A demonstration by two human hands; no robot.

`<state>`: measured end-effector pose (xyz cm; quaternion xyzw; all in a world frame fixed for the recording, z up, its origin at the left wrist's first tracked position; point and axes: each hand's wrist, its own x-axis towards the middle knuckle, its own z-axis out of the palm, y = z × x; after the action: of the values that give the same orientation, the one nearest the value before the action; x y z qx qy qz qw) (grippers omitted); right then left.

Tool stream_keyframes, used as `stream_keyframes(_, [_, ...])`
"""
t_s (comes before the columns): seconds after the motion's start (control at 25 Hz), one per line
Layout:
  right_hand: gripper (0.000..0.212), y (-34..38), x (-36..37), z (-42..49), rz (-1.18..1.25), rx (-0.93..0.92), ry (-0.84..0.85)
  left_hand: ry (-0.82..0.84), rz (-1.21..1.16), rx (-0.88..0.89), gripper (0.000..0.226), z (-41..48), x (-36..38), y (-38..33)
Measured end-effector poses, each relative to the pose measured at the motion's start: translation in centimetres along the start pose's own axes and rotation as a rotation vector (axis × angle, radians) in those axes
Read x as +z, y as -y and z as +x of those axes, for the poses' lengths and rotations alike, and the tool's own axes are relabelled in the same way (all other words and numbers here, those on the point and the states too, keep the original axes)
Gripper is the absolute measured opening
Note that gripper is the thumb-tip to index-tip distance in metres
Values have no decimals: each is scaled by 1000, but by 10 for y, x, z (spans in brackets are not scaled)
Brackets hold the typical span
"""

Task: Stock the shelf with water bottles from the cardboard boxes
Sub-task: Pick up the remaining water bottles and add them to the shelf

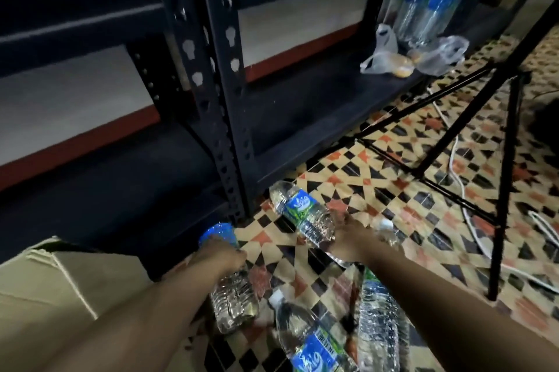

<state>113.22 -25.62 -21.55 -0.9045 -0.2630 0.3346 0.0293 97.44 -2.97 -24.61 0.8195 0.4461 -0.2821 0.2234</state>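
Note:
My left hand (pixel 222 253) is closed around the middle of a water bottle (pixel 233 299), whose blue label shows above the fingers. It is low over the tiled floor, beside the cardboard box (pixel 45 281). My right hand (pixel 348 237) grips the neck end of a second blue-labelled bottle (pixel 302 214), which lies tilted just in front of the dark metal shelf's upright (pixel 223 99). The white cap of another bottle (pixel 385 225) shows right of that hand; I cannot tell whether it is held. Two more bottles (pixel 311 338) (pixel 381 323) lie on the floor under my right forearm.
The lowest shelf board (pixel 302 117) carries upright bottles (pixel 423 8) and clear plastic bags (pixel 387 60) at its far right. A black stand's legs (pixel 508 159) spread over the patterned floor on the right, with a white cable (pixel 456 178) running beneath them.

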Motion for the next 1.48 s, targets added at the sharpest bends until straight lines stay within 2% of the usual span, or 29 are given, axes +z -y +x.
stream_keyframes(0.08, [95, -8, 12, 15, -29, 53, 27, 40, -20, -68, 105, 9, 10, 8])
stream_keyframes(0.2, [108, -13, 23, 21, -32, 103, -35, 80, -175, -156, 115, 8, 20, 9])
stream_keyframes(0.32, [101, -4, 31, 21, -159, 112, -131, 68, -171, -123, 116, 5, 21, 0])
stream_keyframes(0.44, [82, 15, 41, 22, -239, 124, -135, 35, -134, -108, 114, 2, 21, -5])
stream_keyframes(0.52, [79, 22, 49, 20, -240, 144, -113, 44, -87, -101, 113, 1, 22, -2])
stream_keyframes(0.68, [91, 11, 61, 11, 45, 147, -3, 70, 25, -76, 110, -11, 23, 1])
stream_keyframes(0.8, [74, -1, 54, 10, 59, 154, 179, 118, 150, -55, 119, -20, 33, 3])
stream_keyframes(0.92, [65, -7, 58, 17, 109, 168, 277, 157, 108, -65, 124, -24, 34, 10])
stream_keyframes(1.0, [73, -10, 74, 21, 222, 231, 206, 231, -16, -95, 127, -20, 25, 17])
stream_keyframes(1.12, [104, -8, 88, 21, 428, 243, 49, 232, -284, -186, 116, -5, 16, 25])
stream_keyframes(1.24, [138, -8, 88, 25, 455, 233, 69, 211, -437, -238, 113, 0, 22, 27])
stream_keyframes(1.28, [141, -9, 88, 27, 446, 239, 99, 207, -458, -245, 112, -3, 25, 24])
stream_keyframes(1.36, [129, -8, 84, 23, 433, 234, 120, 238, -448, -234, 108, -11, 29, 16])
stream_keyframes(1.4, [122, -7, 82, 21, 441, 237, 124, 256, -450, -215, 113, -11, 33, 13])
stream_keyframes(1.48, [124, -7, 81, 18, 454, 285, 115, 291, -453, -222, 141, -9, 42, 10])
